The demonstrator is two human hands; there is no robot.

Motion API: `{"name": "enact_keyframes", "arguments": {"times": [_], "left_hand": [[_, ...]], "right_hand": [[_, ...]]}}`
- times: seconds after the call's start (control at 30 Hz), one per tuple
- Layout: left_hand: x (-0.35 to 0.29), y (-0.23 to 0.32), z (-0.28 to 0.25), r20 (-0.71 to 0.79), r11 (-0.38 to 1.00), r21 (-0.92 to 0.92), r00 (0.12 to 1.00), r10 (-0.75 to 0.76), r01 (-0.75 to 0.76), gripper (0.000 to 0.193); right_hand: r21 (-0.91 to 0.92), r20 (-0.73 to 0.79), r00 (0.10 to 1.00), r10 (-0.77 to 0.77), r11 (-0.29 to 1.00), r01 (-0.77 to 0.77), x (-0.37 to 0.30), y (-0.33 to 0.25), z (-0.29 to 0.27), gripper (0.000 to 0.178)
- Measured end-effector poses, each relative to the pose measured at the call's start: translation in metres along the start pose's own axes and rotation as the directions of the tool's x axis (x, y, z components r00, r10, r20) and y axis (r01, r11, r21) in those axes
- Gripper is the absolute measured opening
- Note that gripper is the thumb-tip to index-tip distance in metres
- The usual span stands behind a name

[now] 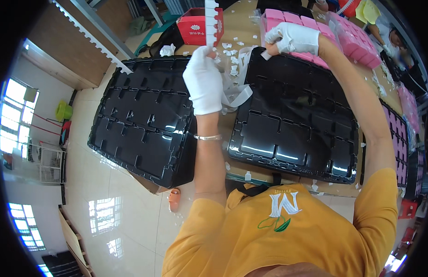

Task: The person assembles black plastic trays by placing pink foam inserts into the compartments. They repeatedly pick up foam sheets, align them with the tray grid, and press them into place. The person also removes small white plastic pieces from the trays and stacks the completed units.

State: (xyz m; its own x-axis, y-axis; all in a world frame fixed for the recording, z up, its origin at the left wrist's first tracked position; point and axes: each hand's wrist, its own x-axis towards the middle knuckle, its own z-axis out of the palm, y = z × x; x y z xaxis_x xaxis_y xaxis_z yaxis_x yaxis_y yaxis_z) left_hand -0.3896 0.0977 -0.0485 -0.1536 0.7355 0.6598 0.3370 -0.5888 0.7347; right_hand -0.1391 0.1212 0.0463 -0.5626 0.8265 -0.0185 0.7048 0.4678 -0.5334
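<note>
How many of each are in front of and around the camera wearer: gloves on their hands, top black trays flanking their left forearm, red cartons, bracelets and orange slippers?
White gloves: 2
Black trays: 2
Red carton: 1
Bracelet: 1
Orange slipper: 1
Total: 7

The single view looks steeply down from the wearer's head, just above the yellow shirt (311, 240) that fills its lower edge, with the left hand (204, 81) and right hand (294, 39) at arm's length from the lens. It faces across the desk (241, 25) from the near edge toward the far one, the wide fisheye bending straight lines and also taking in the floor (130, 235) beyond the desk's left edge.
</note>
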Motion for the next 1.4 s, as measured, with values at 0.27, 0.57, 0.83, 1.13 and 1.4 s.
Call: {"name": "enact_keyframes", "arguments": {"times": [0.27, 0.57, 0.83, 1.13, 1.4], "left_hand": [[0.011, 0.03, -0.015, -0.078, 0.996, -0.019, 0.993, -0.089, 0.088, 0.017], [0.008, 0.026, -0.013, 0.022, 0.946, -0.223, 0.972, -0.235, 0.234, 0.019], [0.009, 0.022, -0.008, 0.097, 0.882, -0.35, 0.949, -0.3, 0.315, 0.018], [0.007, 0.034, -0.008, 0.195, 0.794, -0.437, 0.906, -0.374, 0.422, 0.019], [0.008, 0.01, -0.007, -0.043, 0.887, 0.434, 0.98, 0.195, -0.157, 0.013]], "right_hand": [[-0.449, 0.188, 0.968, 0.169, 0.891, -0.068, 0.033, 0.027, 0.024, 0.017], [-0.565, 0.157, 0.979, 0.126, 0.825, -0.016, 0.059, 0.051, 0.047, 0.023], [-0.584, -0.074, 0.954, 0.29, 0.763, -0.277, 0.045, 0.026, 0.043, 0.031], [0.482, -0.258, 0.963, 0.078, 0.874, 0.058, 0.054, -0.06, 0.049, 0.03], [0.64, -0.277, 0.926, 0.256, 0.768, -0.021, 0.057, -0.074, 0.054, 0.026]]}}
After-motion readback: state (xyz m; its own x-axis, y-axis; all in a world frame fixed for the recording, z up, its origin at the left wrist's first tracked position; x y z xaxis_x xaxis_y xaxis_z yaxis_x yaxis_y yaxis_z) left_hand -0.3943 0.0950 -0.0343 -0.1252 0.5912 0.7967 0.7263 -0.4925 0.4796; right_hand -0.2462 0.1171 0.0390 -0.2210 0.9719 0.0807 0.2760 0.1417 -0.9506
